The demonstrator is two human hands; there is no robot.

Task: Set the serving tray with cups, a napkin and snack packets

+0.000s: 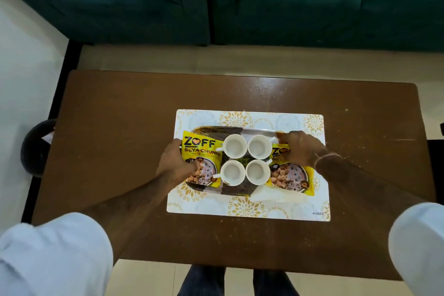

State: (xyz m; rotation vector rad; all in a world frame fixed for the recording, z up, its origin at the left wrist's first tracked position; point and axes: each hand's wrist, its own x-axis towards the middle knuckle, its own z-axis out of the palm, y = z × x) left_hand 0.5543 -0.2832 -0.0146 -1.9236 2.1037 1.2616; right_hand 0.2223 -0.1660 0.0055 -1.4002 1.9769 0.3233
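A single wide-angle head view looks steeply down from above the near edge of the brown surface, facing the green sofa at the far side. It stands fairly close: both forearms reach in from the near corners, and the wearer's legs show below.

We've got the tray sitting on a placemat on the table. Four cups sit in a square at its middle, one snack packet left, another right, sofa behind.
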